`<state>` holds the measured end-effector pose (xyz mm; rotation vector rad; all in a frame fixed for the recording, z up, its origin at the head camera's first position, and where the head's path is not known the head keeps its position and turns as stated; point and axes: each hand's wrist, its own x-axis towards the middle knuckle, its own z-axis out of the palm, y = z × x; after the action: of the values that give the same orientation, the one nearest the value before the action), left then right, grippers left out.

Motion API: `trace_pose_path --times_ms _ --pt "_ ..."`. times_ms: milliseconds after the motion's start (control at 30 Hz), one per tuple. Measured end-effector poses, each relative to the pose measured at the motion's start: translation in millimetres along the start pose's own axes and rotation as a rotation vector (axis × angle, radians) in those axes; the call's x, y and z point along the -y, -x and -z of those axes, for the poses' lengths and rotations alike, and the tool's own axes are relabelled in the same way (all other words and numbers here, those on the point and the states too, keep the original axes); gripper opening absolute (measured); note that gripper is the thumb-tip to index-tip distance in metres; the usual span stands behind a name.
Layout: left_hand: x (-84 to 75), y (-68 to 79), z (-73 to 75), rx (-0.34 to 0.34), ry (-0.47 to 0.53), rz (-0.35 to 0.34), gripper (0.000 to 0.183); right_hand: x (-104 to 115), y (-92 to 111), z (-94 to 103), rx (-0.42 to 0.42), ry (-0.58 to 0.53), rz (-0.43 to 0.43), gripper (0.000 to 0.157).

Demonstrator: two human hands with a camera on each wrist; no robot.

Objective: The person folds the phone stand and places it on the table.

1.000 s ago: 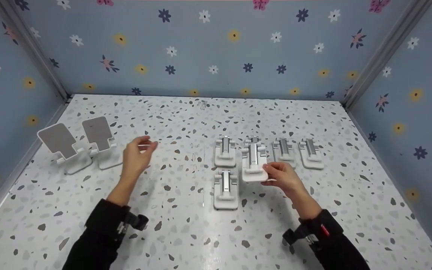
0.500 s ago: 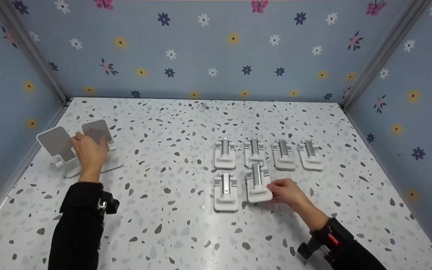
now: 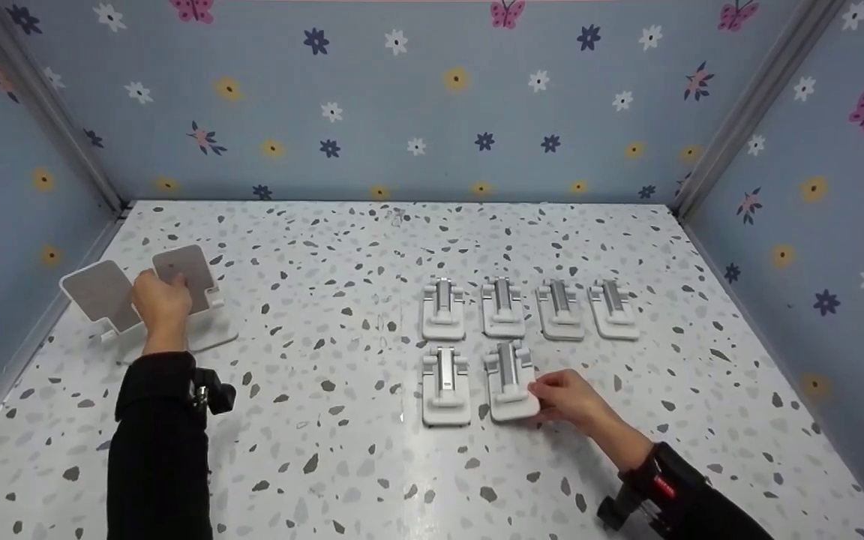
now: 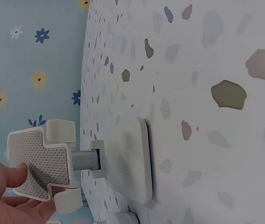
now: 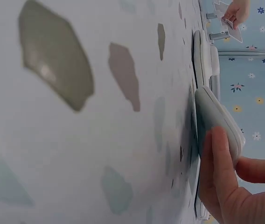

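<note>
On the left stand two unfolded phone stands. My left hand [image 3: 162, 304] pinches the upper plate of the right-hand phone stand [image 3: 186, 264], thumb on its textured grey pad [image 4: 53, 163] and fingers behind. Its white base [image 4: 128, 161] is on the table. The other unfolded phone stand [image 3: 96, 286] is just left of that hand and partly hidden by it. At centre right, my right hand [image 3: 573, 403] pinches the near right corner of a folded phone stand [image 3: 511, 394]. That stand's near edge tilts up off the table in the right wrist view.
Several folded phone stands form a back row, among them a folded stand [image 3: 503, 309] behind the held one. Another folded stand [image 3: 445, 397] lies beside it on the left. Flower-patterned walls [image 3: 372, 97] enclose the speckled table [image 3: 312, 420].
My right hand has brought the folded phone stand toward me and lowered it into the front row. My left hand has gone left and taken hold of the unfolded stand's plate.
</note>
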<state>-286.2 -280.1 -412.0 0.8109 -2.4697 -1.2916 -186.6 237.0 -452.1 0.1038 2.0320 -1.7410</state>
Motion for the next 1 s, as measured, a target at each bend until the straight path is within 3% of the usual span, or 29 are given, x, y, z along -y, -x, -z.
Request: trace_pose_path --times_ms 100,233,400,567,767,1000 --pt "3.3 -0.1 1.6 -0.033 0.055 0.003 0.04 0.2 0.7 -0.6 -0.009 0.009 -0.004 0.026" --pt "3.1 0.0 4.4 -0.054 0.05 -0.009 0.035 -0.5 1.4 -0.5 -0.035 0.045 -0.005 0.025" --pt "-3.2 2.0 6.9 -0.02 0.102 -0.018 0.036 -0.7 2.1 0.8 -0.04 0.11 -0.019 0.029" --pt "-13.6 9.9 3.8 -0.043 0.142 -0.039 0.034 3.9 6.0 1.5 -0.059 0.183 -0.029 0.036" --pt "-34.9 27.0 -5.5 -0.038 0.221 -0.113 0.029 9.0 12.9 2.2 -0.069 0.261 -0.005 0.038" --pt "-60.7 61.3 -21.4 0.021 0.328 -0.202 0.026 15.7 17.6 5.6 -0.047 0.327 0.038 0.038"
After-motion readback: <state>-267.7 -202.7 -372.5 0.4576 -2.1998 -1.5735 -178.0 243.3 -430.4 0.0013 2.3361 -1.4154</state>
